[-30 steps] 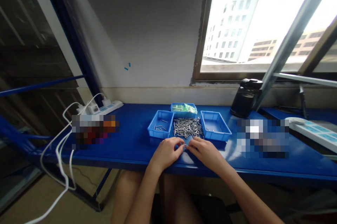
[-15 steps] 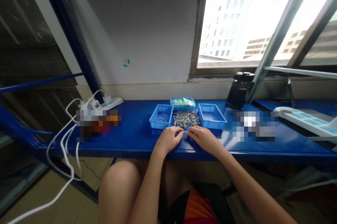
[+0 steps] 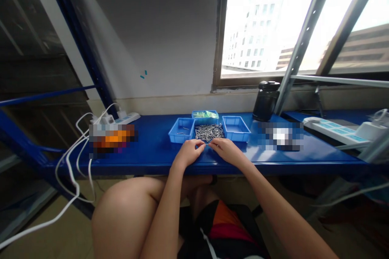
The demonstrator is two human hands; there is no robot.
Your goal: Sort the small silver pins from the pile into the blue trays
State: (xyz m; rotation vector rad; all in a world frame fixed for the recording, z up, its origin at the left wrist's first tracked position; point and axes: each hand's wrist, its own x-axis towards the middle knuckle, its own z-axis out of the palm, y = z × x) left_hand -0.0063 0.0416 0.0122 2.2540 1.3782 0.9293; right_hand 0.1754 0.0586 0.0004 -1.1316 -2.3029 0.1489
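My left hand (image 3: pixel 191 153) and my right hand (image 3: pixel 224 149) meet over the front part of the blue table, fingertips pinched almost together. Between them shows a small thin piece (image 3: pixel 207 144), pale and bluish; its kind is too small to make out. Just beyond the fingers lies a heap of silvery screw-like metal pieces (image 3: pixel 209 131). To its left stands a blue bin (image 3: pixel 173 138) with a few of these pieces inside. On the right is another blue bin (image 3: pixel 240 136), its floor visible. Behind the heap, a third blue bin (image 3: pixel 196 120) holds green-tinted plastic packaging (image 3: pixel 206 114).
A black flask-like container (image 3: pixel 266 103) stands at the back right, beside a metal post. White power strips (image 3: pixel 334 130) lie at both ends of the table (image 3: pixel 146 149), with white cables (image 3: pixel 71 174) hanging off the left. Blurred-out items sit on either side.
My view has turned slightly to the right, so the table's things sit further left and a little higher. Both hands keep their pinch close together. My left knee has shifted outward.
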